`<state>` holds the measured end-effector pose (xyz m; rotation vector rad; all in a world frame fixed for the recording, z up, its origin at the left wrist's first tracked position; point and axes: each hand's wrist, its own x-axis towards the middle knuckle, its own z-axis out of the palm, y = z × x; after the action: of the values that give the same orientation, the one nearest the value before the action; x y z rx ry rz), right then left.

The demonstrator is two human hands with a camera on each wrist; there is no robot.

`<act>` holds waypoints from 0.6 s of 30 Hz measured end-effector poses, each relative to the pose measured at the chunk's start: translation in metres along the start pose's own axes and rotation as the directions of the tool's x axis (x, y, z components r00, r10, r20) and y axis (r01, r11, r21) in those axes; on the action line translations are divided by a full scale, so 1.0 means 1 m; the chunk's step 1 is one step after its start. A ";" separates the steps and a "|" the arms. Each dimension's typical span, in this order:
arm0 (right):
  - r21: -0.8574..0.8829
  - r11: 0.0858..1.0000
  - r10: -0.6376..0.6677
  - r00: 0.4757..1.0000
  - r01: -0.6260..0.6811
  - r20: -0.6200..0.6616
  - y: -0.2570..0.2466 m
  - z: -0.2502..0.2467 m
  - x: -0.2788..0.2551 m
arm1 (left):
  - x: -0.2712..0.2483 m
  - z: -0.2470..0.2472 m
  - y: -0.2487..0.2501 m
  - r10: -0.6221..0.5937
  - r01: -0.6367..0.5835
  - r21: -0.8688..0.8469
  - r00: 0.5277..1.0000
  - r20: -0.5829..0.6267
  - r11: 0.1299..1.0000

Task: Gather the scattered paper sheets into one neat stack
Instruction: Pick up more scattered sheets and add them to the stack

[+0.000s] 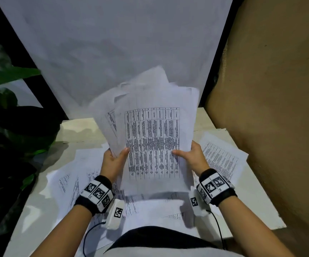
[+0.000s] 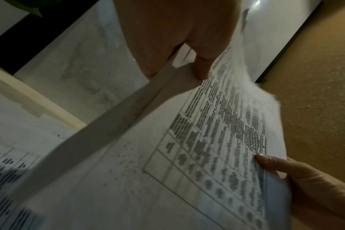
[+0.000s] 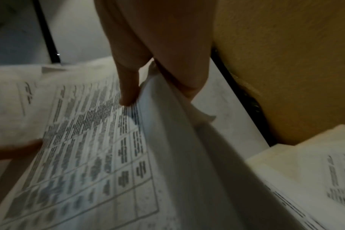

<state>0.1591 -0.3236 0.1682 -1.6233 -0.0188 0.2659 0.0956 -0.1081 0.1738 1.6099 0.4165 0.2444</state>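
Roughly halfway, I'd say: loose sheets (image 1: 70,184) lie fanned out on the surface (image 1: 38,210) at left, the left hand (image 1: 113,160) and right hand (image 1: 191,156) each pinch a side of the uneven bundle (image 1: 153,138) lifted mid-air, and another sheet (image 1: 222,158) waits at right.

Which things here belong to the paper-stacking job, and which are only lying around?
Belonging to the job:
- held bundle of sheets
- left hand and right hand, gripping its sides
- loose sheets at the left and at the right on the table

Only around:
- plant
- white backdrop
- brown wall
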 end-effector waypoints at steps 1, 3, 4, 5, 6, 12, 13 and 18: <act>-0.037 0.999 -0.027 1.000 0.028 0.008 -0.002 0.001 0.002 | 0.001 -0.003 -0.001 -0.007 0.007 -0.001 1.000 0.003 1.000; -0.060 0.997 -0.047 0.998 0.050 0.043 -0.003 0.004 0.005 | 0.001 -0.006 -0.002 -0.031 0.030 -0.049 1.000 -0.005 0.998; -0.064 0.997 -0.049 0.997 0.053 0.062 -0.003 0.006 0.006 | 0.000 -0.007 -0.002 -0.033 0.033 -0.079 0.999 -0.001 0.996; -0.063 0.996 -0.057 0.995 0.062 0.079 -0.003 0.008 0.006 | -0.001 -0.008 -0.003 -0.015 0.018 -0.100 1.000 0.023 0.995; -0.068 0.995 -0.061 0.994 0.067 0.090 -0.003 0.010 0.006 | -0.001 -0.009 -0.005 0.001 0.004 -0.106 0.999 0.053 0.994; -0.093 0.990 -0.100 0.991 0.108 0.089 -0.011 0.018 0.007 | -0.001 -0.012 0.006 0.026 -0.021 -0.042 0.993 0.115 0.999; -0.082 0.988 -0.124 0.988 0.131 0.087 -0.015 0.019 0.007 | 0.000 -0.013 0.010 0.042 -0.039 -0.033 0.995 0.090 0.999; 0.017 0.971 -0.238 0.966 0.237 0.100 -0.035 0.021 0.006 | 0.005 -0.019 0.024 0.196 -0.194 -0.027 0.975 0.104 0.981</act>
<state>0.1662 -0.2990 0.2006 -1.5843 -0.2887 0.1624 0.0953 -0.0897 0.1983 1.6409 0.1741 0.3079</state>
